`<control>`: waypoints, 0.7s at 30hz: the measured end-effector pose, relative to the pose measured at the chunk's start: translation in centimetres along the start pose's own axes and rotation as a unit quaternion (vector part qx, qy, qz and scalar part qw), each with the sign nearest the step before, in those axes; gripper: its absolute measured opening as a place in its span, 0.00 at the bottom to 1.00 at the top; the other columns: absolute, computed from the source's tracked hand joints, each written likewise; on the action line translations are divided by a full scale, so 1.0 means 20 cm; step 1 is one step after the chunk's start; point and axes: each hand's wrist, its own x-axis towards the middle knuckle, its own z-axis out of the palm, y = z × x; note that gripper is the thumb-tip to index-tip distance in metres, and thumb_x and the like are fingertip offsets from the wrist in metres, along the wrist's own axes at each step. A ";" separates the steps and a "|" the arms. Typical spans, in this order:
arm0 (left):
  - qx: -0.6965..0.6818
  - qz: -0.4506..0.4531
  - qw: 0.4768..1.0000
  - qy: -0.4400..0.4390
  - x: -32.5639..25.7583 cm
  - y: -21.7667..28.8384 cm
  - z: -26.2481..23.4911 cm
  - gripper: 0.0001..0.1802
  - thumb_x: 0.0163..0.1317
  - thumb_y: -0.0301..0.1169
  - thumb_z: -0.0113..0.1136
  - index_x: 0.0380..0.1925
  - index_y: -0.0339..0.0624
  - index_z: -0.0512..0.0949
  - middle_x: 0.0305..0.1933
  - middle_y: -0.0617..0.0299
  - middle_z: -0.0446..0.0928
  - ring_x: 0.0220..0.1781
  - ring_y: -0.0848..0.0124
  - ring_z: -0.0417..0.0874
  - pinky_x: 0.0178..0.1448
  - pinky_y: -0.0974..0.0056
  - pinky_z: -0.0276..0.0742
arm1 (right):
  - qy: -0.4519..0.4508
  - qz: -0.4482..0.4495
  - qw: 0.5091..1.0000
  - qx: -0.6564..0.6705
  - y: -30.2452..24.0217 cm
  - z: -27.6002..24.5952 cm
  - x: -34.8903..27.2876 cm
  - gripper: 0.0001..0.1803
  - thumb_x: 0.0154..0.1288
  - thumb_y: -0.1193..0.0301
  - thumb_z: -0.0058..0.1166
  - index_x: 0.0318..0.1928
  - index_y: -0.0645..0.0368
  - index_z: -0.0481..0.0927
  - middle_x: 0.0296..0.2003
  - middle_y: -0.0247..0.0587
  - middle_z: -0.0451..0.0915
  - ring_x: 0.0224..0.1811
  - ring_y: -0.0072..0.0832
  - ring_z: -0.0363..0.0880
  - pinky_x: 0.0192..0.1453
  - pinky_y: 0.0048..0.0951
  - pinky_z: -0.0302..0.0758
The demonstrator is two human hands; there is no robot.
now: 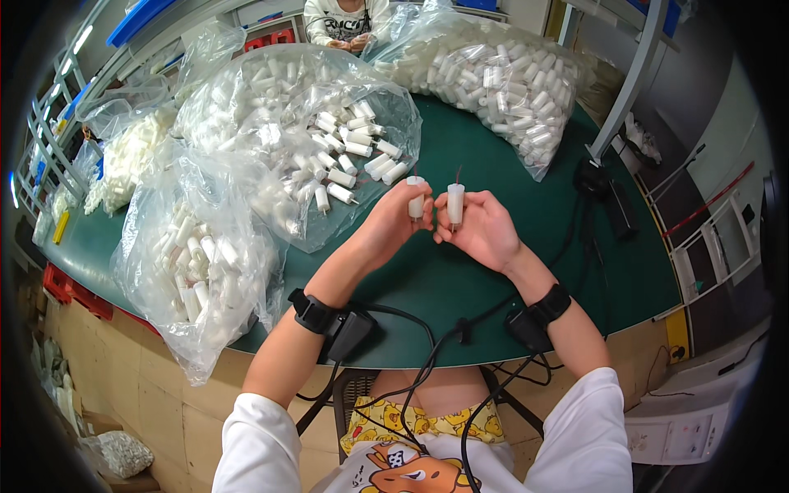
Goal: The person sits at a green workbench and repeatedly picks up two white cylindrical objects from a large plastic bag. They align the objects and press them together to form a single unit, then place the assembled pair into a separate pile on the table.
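Observation:
My left hand (389,222) is closed around a white cylinder (416,202) with a thin reddish wire sticking up from its top. Beside it, my right hand (486,233) grips a second white cylinder (455,202), upright between thumb and fingers. That one also has thin wires on top and a small dark pin at its lower end. The two hands are close together above the green table (394,287). Just left of them, similar loose cylinders (359,149) lie at the mouth of a clear plastic bag (308,226).
Another bag of white cylinders (526,99) rests at the far right, and a bag of white parts (197,271) overhangs the near left edge. Black cables (423,333) run from the wrist bands across the table's front. Another person (349,25) sits opposite; a metal post (629,82) stands right.

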 end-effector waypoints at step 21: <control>0.144 0.066 0.987 0.007 0.00 0.01 0.03 0.11 0.60 0.29 0.59 0.37 0.44 0.67 0.43 0.62 0.74 0.48 0.72 0.74 0.56 0.62 0.66 | -0.061 0.027 0.997 0.040 -0.02 0.02 -0.03 0.20 0.71 0.56 0.34 0.48 0.61 0.68 0.25 0.31 0.65 0.26 0.19 0.62 0.38 0.28 0.67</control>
